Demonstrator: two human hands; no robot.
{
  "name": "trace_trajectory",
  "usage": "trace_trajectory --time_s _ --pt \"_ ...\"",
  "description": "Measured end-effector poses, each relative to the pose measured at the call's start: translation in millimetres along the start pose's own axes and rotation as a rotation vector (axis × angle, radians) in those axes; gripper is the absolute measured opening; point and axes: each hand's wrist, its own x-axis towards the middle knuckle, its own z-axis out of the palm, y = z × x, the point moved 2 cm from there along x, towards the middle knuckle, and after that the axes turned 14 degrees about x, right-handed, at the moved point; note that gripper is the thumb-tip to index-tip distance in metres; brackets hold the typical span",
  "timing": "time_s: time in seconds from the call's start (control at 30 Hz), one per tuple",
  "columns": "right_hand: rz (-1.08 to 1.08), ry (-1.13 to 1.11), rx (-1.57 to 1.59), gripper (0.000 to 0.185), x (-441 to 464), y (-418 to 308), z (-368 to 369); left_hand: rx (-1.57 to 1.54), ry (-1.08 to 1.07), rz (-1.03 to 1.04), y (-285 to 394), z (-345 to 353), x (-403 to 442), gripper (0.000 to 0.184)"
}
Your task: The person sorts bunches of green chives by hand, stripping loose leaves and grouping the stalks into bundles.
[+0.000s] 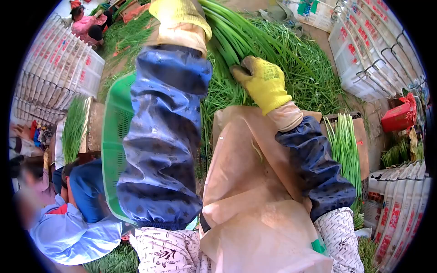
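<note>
My left hand, in a yellow glove, reaches to the top edge of the view beside a bunch of long green chives. Its fingers are cut off there, so its grip is hidden. My right hand, also in a yellow glove, is closed at the lower part of that bunch, thumb and fingers curled round the stalks. Under and behind the bunch spreads a large heap of loose chives. A brown apron or sheet covers my lap below the right hand.
A green plastic basket stands beside my left arm. At my right lies a bundle of chives. White crates stand at left, upper right and lower right. A person in blue sits close at left; another person is farther back.
</note>
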Motion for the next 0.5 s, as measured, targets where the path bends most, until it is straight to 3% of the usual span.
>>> trace_trajectory --time_s 0.1,0.17,0.2,0.23,0.3,0.33,0.43,0.5 --pt "-0.092 0.036 0.105 0.033 -2 -4 -6 0.052 -0.040 -0.023 -5 -6 1 0.009" --pt "0.366 -0.203 0.679 0.024 -8 -9 -12 0.084 -0.073 -0.045 -9 -8 3 0.009" --pt "0.408 -0.239 0.899 0.016 -12 -21 -19 0.097 -0.094 -0.060 -12 -10 4 0.009" --pt "0.404 -0.241 0.901 0.016 -15 -25 -27 0.114 -0.114 -0.072 -15 -13 5 0.008" --pt "0.147 -0.401 0.915 0.015 -19 -36 -49 0.153 -0.170 -0.105 -23 -19 7 0.008" --pt "0.267 -0.469 0.921 0.013 -19 -47 -65 0.175 -0.196 -0.117 -27 -21 3 0.009" --pt "0.158 -0.358 1.074 0.013 -20 -50 -81 0.180 -0.086 0.022 4 -18 -32 0.006" --pt "-0.042 -0.398 1.138 0.013 -9 -51 -95 0.149 -0.201 0.012 -19 -15 -35 0.016"
